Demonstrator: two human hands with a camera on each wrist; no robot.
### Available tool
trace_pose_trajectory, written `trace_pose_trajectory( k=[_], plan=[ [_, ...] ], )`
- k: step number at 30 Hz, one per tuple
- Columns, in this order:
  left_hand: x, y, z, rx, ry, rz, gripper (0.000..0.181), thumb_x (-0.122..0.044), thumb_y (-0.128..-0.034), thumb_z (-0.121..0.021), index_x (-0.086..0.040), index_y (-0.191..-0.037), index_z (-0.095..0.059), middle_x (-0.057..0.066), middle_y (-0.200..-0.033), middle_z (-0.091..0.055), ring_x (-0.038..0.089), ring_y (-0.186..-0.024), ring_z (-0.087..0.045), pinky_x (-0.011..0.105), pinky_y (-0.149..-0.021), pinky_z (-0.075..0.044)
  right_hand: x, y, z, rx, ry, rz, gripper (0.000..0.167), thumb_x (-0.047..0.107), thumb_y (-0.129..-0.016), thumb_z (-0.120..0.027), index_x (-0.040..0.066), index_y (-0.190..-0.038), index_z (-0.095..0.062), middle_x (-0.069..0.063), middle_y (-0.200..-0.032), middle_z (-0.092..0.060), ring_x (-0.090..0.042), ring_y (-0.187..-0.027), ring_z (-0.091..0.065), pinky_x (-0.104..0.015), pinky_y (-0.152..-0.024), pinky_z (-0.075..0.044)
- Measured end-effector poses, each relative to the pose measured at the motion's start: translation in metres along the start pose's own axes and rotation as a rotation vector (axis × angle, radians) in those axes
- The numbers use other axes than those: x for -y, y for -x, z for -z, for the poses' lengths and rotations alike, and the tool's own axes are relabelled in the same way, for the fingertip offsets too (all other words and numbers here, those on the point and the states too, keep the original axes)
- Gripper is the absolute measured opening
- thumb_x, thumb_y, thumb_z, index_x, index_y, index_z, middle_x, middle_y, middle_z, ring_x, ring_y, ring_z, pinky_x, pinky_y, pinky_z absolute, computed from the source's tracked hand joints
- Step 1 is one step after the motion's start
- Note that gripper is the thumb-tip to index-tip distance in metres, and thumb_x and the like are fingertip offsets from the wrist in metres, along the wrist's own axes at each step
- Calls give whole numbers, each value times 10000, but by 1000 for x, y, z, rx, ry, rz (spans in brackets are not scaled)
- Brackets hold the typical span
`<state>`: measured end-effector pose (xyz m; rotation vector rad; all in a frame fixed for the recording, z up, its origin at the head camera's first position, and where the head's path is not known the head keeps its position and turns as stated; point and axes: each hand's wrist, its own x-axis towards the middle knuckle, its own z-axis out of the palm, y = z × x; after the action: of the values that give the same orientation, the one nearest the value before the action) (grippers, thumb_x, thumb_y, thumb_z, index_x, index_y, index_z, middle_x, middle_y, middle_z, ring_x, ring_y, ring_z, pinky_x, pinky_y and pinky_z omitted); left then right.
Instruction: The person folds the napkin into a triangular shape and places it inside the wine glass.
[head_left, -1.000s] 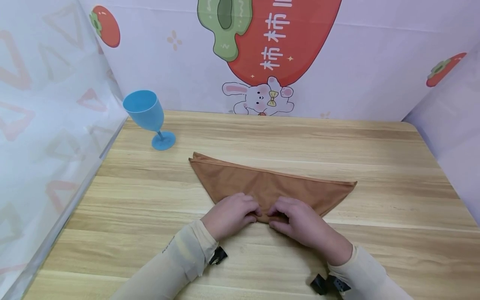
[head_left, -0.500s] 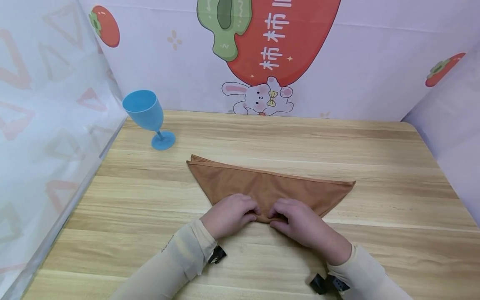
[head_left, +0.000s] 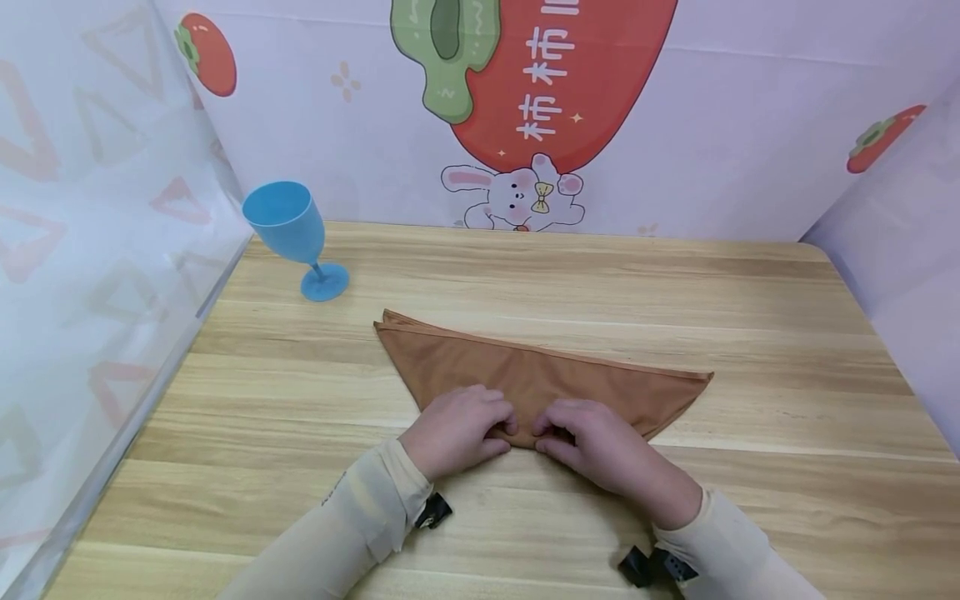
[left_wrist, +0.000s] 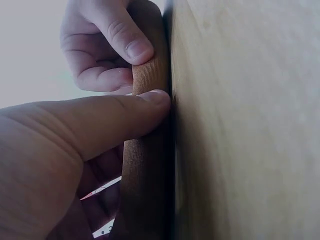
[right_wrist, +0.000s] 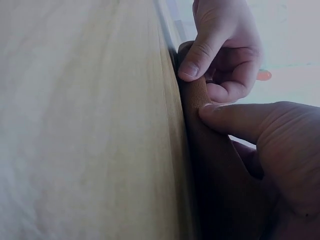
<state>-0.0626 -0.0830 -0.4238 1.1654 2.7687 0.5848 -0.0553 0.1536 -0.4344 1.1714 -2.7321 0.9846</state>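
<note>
Brown cloth [head_left: 517,362], folded, mid-way across table [head_left: 750,308] — six-o'clock edge pinched by left hand [head_left: 459,429] at seven, right hand [head_left: 596,442] at five, seemingly for evenness. Blue goblet [head_left: 288,223] — upright, ten o'clock, likely spared contact.

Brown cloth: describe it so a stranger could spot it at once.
On the wooden table, find the left hand and right hand almost meeting. Both pinch the near edge of the brown cloth, whose long edge lies on the far side. Unlike the upright blue goblet, it is folded fabric with pointed corners.
</note>
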Motion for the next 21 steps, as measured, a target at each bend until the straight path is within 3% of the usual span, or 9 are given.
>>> trace_pose_trajectory(
  k=[10,21],
  plan=[
    [-1,1,2,-8,-67,36,86,-312,-931,-726,-227,-945,-719,-116,-907,-676,103,-846,-605,318,-788,-505,1,1,0,-2,44,-14,299,176,-756,-887,180,-958,-667,106,-952,-593,-54,-838,-557,-285,-742,-510],
    [2,1,1,-36,-58,16,133,-310,-918,-742,-210,-1005,-723,-83,-948,-623,128,-878,-590,354,-803,-500,-1,0,-1,-42,39,14,216,117,-794,-851,185,-905,-678,117,-886,-657,-47,-834,-605,-288,-738,-531]
  ],
)
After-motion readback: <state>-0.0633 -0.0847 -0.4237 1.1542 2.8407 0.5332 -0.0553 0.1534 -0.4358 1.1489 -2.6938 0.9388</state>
